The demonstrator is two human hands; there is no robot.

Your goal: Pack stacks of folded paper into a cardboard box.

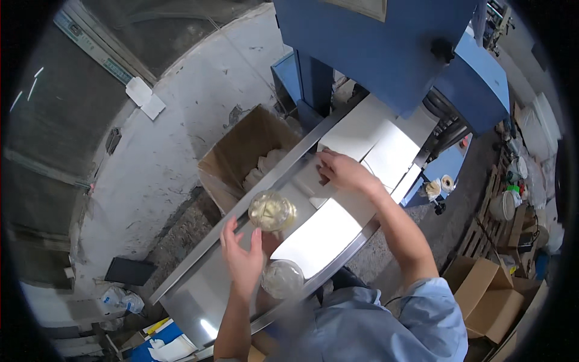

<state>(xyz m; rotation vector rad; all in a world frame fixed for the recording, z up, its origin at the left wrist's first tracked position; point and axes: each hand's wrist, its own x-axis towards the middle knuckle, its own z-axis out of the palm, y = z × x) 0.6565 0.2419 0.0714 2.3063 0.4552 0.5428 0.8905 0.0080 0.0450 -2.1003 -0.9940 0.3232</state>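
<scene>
Several clear plastic containers [122,300] lay at far left, just below a dark flat panel [129,271]. Next came the metal table [193,301], running slantwise up to the right, with a cardboard box [241,145] beyond its far edge.

Left hand [241,262]: fingers spread and thumb apart, grasping nothing. It was just beside a round jar [270,211] on the table, see-through, pale yellow inside; contact of thumb and jar could not be settled. A second clear jar [282,279] stood nearer the body. Judged handling: both smooth, stiff and rather slippery, possibly breakable if glass (material not certain); best held round the side wall, thumb opposite fingers.

Right of the jars, a bright white sheet [325,232] lay along the table, whether single or layered not clear. Judged light, bendy and easily creased; best taken flat by an edge.

Right hand [347,174]: fingers curled down at the near corner of a white stack [362,130]; whether it gripped anything could not be told, fingertips partly hidden. Above stood a blue machine [374,54]; at far right, an open carton [490,298].
</scene>
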